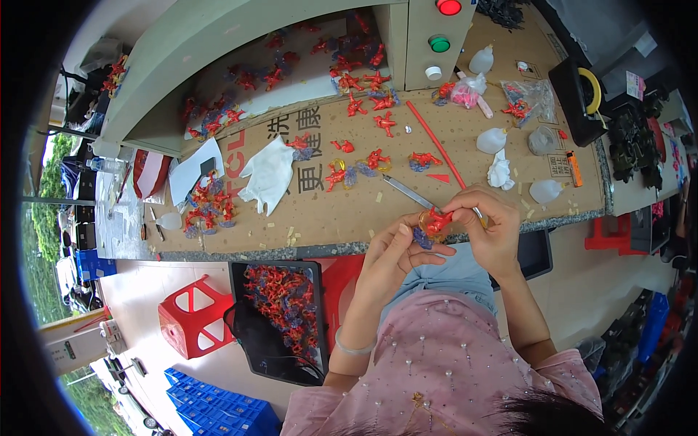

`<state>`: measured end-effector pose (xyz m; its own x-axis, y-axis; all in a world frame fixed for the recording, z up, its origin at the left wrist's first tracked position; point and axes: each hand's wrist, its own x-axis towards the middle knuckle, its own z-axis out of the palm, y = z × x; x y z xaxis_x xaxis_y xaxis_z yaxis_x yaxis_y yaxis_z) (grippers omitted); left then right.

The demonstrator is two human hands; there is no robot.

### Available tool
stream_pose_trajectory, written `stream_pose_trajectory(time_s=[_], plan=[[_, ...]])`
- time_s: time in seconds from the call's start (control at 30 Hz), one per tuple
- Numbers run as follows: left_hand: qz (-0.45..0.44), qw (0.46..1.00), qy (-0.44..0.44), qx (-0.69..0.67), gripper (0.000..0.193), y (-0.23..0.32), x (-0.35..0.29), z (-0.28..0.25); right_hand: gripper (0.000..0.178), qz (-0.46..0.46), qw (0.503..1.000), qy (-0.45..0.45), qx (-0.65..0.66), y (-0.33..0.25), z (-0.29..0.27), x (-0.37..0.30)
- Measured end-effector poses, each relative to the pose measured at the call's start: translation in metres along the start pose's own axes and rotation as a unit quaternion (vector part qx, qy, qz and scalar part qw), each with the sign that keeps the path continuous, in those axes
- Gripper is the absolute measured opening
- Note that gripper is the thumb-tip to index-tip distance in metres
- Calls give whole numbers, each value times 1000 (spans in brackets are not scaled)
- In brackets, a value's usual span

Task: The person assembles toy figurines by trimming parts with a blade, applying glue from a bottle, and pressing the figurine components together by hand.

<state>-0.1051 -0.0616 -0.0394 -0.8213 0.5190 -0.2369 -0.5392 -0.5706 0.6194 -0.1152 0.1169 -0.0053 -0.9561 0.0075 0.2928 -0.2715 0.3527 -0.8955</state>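
Clearly both hands meet just above the near edge of the bench (465,156), pinching 1 small red figure (437,219) between them. The left hand (396,251) comes up from below with its fingers closed around the lower part, where a bluish-purple piece (422,237) and a yellowish ring sit against the red one; it seems to serve as the steady support. The right hand (488,231) curls over from the right with its fingertips shut on the figure's upper side, and a thin metal tool (407,191) seems to run into that hand, though its grip end is hidden. So the figure lies between the 2 hands, touching both, lifted off the cardboard sheet and held close in front of the person, likely so the tiny parts can be seen and turned freely. More red figures (367,87) are strewn over the cardboard beyond, well apart from the hands, some with blue parts attached. A white cloth (267,174) lies to the left, a long red stick (436,142) runs diagonally toward the hands, and small white squeeze bottles (491,139) stand to the right. Below the bench edge, a black tray (280,320) heaped with red and purple pieces sits beside the person's left forearm, next to a red stool (193,320).
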Motion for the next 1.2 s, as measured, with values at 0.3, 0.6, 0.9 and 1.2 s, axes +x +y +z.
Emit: stream_pose_trajectory(time_s=[0.3, 0.6, 0.9, 1.2], plan=[[17, 999, -8, 47, 53, 0, 0, 2, 23, 24, 997, -4, 71, 11, -5, -3], [118, 970, 111, 179, 58, -4, -3, 19, 24, 76, 988, -67, 121, 20, -7, -1], [158, 936, 124, 290, 58, -9, -3, 19, 23, 99, 983, -75, 134, 23, -11, 0], [238, 865, 165, 411, 55, -9, -3, 24, 21, 101, 984, -86, 116, 22, -11, 2]])
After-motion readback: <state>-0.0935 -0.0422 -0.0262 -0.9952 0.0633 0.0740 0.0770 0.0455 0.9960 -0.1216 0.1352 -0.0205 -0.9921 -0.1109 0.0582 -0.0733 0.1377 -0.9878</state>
